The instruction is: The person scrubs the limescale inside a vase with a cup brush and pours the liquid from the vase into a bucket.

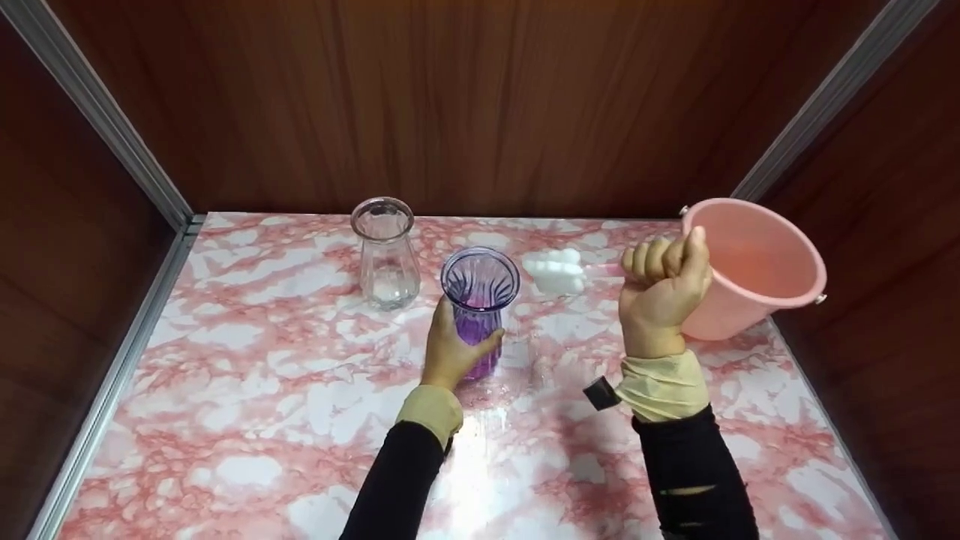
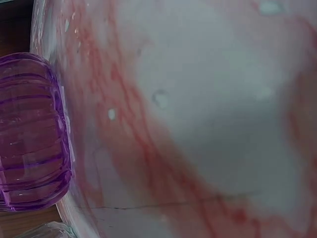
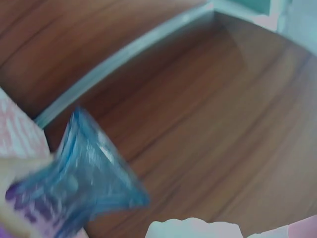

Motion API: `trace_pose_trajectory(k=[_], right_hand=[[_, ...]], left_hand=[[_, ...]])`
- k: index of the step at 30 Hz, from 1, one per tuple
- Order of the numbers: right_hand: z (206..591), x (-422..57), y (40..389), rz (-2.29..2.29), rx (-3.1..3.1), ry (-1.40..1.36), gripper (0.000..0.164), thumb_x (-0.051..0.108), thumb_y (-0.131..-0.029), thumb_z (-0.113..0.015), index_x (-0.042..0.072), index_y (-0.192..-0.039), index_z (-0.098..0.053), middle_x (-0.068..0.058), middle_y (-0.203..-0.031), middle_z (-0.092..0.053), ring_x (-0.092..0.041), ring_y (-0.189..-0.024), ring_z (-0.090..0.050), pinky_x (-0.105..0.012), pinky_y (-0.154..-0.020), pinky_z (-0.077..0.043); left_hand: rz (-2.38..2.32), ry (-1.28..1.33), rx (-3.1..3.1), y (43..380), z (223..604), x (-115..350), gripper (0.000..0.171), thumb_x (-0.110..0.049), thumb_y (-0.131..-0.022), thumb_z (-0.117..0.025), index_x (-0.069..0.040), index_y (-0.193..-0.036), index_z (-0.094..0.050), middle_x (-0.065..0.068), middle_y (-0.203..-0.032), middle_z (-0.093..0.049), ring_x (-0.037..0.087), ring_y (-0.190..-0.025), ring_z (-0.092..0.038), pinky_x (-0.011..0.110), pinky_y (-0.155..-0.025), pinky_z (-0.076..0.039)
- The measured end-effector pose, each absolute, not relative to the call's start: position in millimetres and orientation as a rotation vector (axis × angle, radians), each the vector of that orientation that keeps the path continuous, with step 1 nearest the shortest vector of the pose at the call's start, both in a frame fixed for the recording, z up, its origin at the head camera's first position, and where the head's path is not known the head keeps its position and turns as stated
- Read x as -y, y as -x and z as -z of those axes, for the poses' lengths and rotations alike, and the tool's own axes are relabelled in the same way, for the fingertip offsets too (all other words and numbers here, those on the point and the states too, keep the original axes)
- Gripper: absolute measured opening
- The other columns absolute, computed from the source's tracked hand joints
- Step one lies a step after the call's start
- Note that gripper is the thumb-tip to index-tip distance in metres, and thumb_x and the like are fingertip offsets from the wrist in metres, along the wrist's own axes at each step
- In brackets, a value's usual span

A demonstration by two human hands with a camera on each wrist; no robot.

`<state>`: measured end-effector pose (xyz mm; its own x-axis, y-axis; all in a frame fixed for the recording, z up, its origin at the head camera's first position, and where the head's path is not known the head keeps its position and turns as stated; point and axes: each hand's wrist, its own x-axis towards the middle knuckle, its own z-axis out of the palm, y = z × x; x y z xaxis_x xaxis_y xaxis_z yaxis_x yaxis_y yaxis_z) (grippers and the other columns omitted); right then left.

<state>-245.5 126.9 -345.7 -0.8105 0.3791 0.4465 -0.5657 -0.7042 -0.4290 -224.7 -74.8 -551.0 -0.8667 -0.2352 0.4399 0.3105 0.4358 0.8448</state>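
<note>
My left hand [image 1: 452, 351] grips a ribbed purple glass vase [image 1: 477, 330] from its left side, thumb across the front. The vase stands mouth up, with purple-pink liquid visible inside. Its ribbed lower part [image 2: 32, 134] shows at the left of the left wrist view, and its flared rim [image 3: 106, 168] looks bluish and blurred in the right wrist view. In my right hand [image 1: 664, 292] is a bottle brush [image 1: 556, 271], held by its pink handle with the white sponge head pointing left. That head [image 3: 193, 229] also appears along the right wrist view's bottom edge.
A clear glass vase [image 1: 389, 274] stands behind and left of the purple one. At the right, a pink bucket [image 1: 724, 319] with liquid inside is partly covered by my right hand. Water wets the marbled tabletop [image 1: 247, 405]. Wooden panels [image 1: 450, 105] enclose the back and sides.
</note>
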Motion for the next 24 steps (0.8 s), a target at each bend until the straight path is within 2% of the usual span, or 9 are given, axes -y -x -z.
trace_pose_trajectory(k=[3,6,10,16,20,24], right_hand=[[335.7,-117.1,234.6,-2.419,0.739,-0.57,0.05,0.011,-0.106,-0.029,0.013,-0.058,-0.016,0.004,-0.049,-0.017,-0.008,-0.045,-0.015,-0.022,-0.046,-0.013],[328.2,-106.5,225.6,-2.38,0.719,-0.713,0.05,0.009,-0.101,-0.04,0.011,-0.059,-0.014,0.003,-0.05,-0.016,-0.008,-0.045,-0.015,-0.022,-0.045,-0.015],[322.8,-91.6,219.9,-2.357,0.724,-0.866,0.054,0.007,-0.095,-0.052,0.01,-0.06,-0.012,0.003,-0.05,-0.015,-0.008,-0.045,-0.016,-0.022,-0.044,-0.016],[329.1,-74.0,223.6,-2.331,0.846,-0.97,0.053,0.007,-0.097,-0.05,0.009,-0.058,-0.014,0.002,-0.049,-0.015,-0.009,-0.044,-0.016,-0.024,-0.042,-0.018],[341.4,-66.7,227.8,-2.352,0.997,-0.945,0.053,0.011,-0.1,-0.049,0.007,-0.058,-0.017,0.001,-0.049,-0.018,-0.01,-0.045,-0.016,-0.024,-0.044,-0.019],[351.5,-61.4,233.2,-2.364,1.124,-0.931,0.051,0.012,-0.104,-0.042,0.007,-0.059,-0.018,0.0,-0.049,-0.02,-0.012,-0.046,-0.017,-0.026,-0.045,-0.019]], left_hand=[[1.435,0.083,2.183,226.0,552.4,74.5,0.094,-0.027,-0.071,-0.091,0.003,-0.142,-0.038,0.025,-0.133,-0.055,0.041,-0.124,-0.055,0.051,-0.108,-0.046],[1.435,0.12,2.158,227.4,553.1,75.0,0.093,-0.024,-0.071,-0.091,0.003,-0.142,-0.039,0.025,-0.132,-0.055,0.04,-0.123,-0.056,0.049,-0.108,-0.046],[1.443,0.132,2.154,227.7,553.2,76.5,0.093,-0.029,-0.072,-0.091,0.002,-0.143,-0.039,0.022,-0.131,-0.056,0.036,-0.122,-0.057,0.047,-0.109,-0.046],[1.463,0.117,2.167,228.0,553.3,76.6,0.094,-0.035,-0.073,-0.09,0.0,-0.144,-0.039,0.02,-0.132,-0.057,0.035,-0.121,-0.057,0.046,-0.109,-0.046],[1.469,0.111,2.159,227.8,554.1,76.0,0.094,-0.033,-0.071,-0.09,0.0,-0.143,-0.04,0.019,-0.131,-0.057,0.034,-0.12,-0.058,0.045,-0.108,-0.047],[1.49,0.126,2.14,228.3,553.6,76.7,0.095,-0.03,-0.071,-0.092,0.001,-0.144,-0.04,0.02,-0.132,-0.057,0.034,-0.12,-0.058,0.043,-0.109,-0.046]])
